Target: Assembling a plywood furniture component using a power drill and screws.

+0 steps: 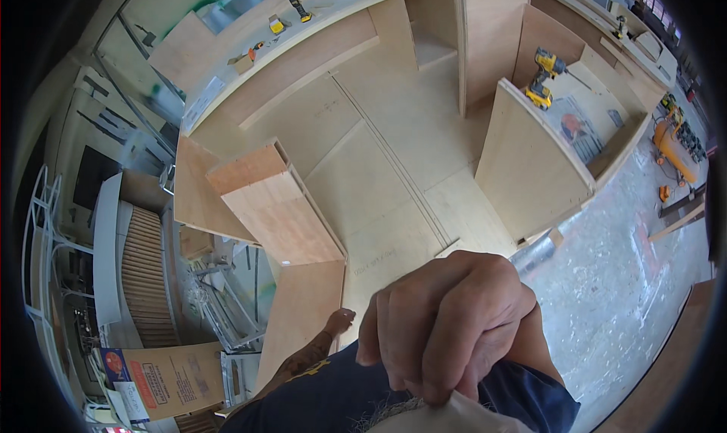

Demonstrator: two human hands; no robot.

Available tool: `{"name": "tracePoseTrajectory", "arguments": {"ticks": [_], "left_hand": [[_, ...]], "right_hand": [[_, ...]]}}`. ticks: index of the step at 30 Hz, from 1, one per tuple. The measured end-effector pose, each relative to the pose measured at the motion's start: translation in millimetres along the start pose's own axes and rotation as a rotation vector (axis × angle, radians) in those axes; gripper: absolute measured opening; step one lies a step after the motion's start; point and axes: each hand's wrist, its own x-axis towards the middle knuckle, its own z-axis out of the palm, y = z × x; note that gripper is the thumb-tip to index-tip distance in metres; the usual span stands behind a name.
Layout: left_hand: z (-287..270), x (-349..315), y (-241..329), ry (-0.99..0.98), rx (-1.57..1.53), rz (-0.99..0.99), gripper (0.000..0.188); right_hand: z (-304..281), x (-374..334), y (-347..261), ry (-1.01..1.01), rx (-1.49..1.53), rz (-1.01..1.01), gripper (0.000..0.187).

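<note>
A: What lies nearest the lens?

B: The right hand (447, 323), raised close under the camera. Its fingers curl downward, and their tips pinch a pale cloth (454, 414) at the lower edge of the view. So the grip is closed on that cloth.

A: And the other hand?

B: The left hand (339, 321) hangs lower and farther off, just beside the edge of a plywood panel (303, 312) that runs down toward the floor. It is small in the view; I cannot tell whether its grip is wide or narrow, nor whether it touches the panel.

A: What surrounds them?

B: A large plywood cabinet (379, 160) lies open below, with an upright plywood box (276, 209) at its left side. At the right, a yellow drill (543, 77) stands on the top edge of a box-shaped unit (530, 168). Along the far worktop (250, 62) sit a few small yellow tools (278, 24). A speckled concrete floor (621, 281) spreads to the right.
</note>
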Motion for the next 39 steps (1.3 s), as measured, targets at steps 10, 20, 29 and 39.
{"name": "tracePoseTrajectory", "arguments": {"ticks": [10,20,29,39], "left_hand": [[-123.2,149.4,-0.5,0.168,-1.051,-0.949,0.036],[-96.5,111.0,-86.7,0.298,-0.621,-0.716,0.026],[19.0,63.9,100.5,0.972,-1.421,-1.272,0.021],[186.0,15.3,483.2,0.313,-1.074,-1.693,0.031]], "right_hand": [[-115.1,66.4,29.5,0.050,0.083,0.099,0.021],[-217.1,-6.9,130.4,0.000,-0.931,0.997,0.032],[-241.2,-170.4,204.5,-0.434,-0.682,1.592,0.045],[-143.1,-333.7,202.3,-1.630,-0.750,1.280,0.050]]}}
